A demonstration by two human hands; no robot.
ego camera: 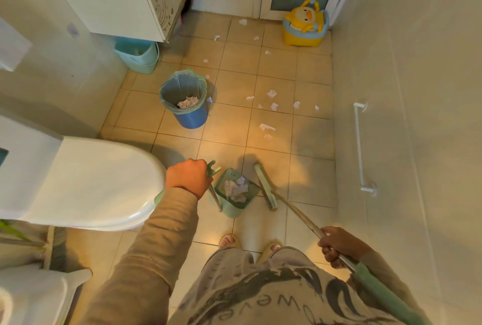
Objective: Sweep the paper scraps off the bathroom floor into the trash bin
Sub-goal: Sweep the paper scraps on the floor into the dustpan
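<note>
Low in the frame, the right hand (339, 246) is closed around the metal broom (297, 211) handle, fingers curled under it, with the handle's green grip running back along the sleeve. From that hand the handle slants forward and left to the broom head, which lies on the tiles just right of the dustpan (234, 194). Left of the dustpan, the left hand (189, 177) is fisted over the top of the dustpan's green handle, knuckles up. The dustpan stands upright between the two hands, with a heap of paper scraps (271, 106) gathered in it. More scraps lie loose on the floor (307, 147) well ahead of both hands, most in a cluster forward and to the right near the wall, others scattered farther off toward the door and a yellow potty (305, 24). The blue bin (186, 97), lined with a green bag, stands ahead of the left hand, well apart from it, with crumpled paper already at its bottom. A toilet (78, 181) lid sits just left of the left hand.
</note>
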